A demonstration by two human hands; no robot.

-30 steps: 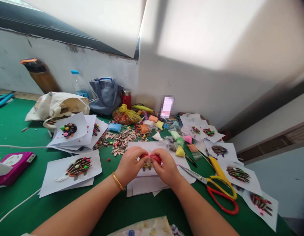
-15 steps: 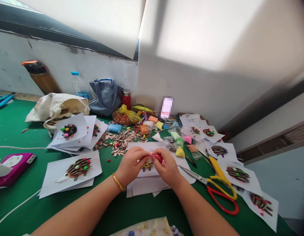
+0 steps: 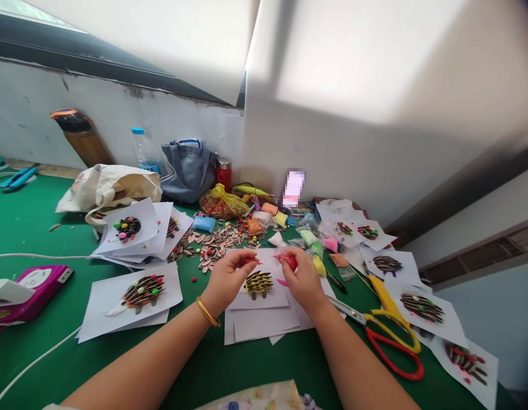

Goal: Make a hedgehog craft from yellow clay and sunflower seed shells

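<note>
Broadly: green surface (image 3: 33, 228), crowded. Containers first — a cream cloth bag (image 3: 110, 185) slumped on its side, contents hidden; a grey bag (image 3: 187, 171) upright, inside unseen; small clear packets (image 3: 308, 234), each holding a coloured lump. Loose seeds (image 3: 216, 245) lie unbagged. A paper sheet (image 3: 258, 299) sits between the hands. Right hand (image 3: 304, 282): fingers clenched on the red clay lump (image 3: 290, 261), just above the sheet — likely soft, light, tacky; best pinched at an edge. Left hand (image 3: 225, 279): fingertips nip a small red bit (image 3: 250, 261).
</note>
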